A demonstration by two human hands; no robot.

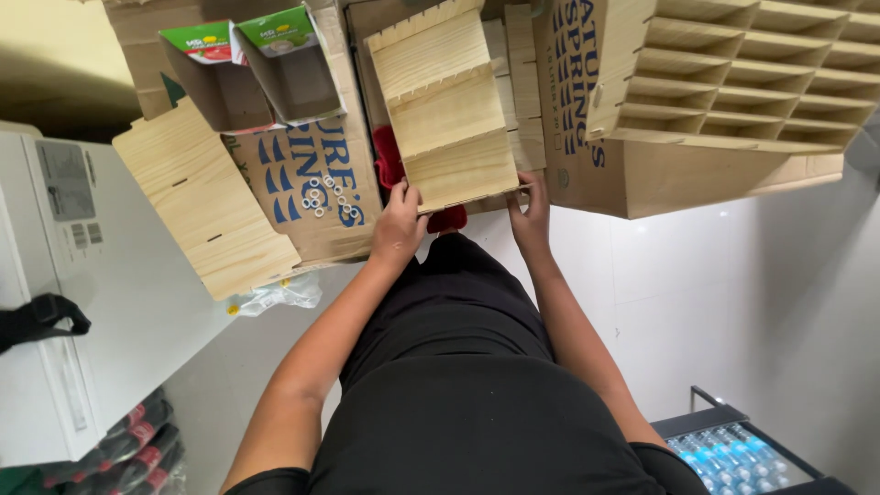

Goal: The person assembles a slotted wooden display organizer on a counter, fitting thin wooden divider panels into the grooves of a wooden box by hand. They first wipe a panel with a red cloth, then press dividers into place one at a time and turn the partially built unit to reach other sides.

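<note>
1. upper centre of the frame: the stepped wooden rack (446,110) lies on flattened cardboard (321,183); we judge it partly assembled, with a loose slotted panel (203,206) at left and small white washers (323,197) unused.
2. our left hand (398,226) and right hand (532,215) reach forward, fingers clamped on the rack's near lower edge.
3. a finished slotted organiser (742,73) sits at upper right.

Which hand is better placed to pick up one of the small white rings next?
Left, probably. The left hand grips the wooden rack's near corner beside the rings on the cardboard; the right hand holds the opposite corner.
</note>
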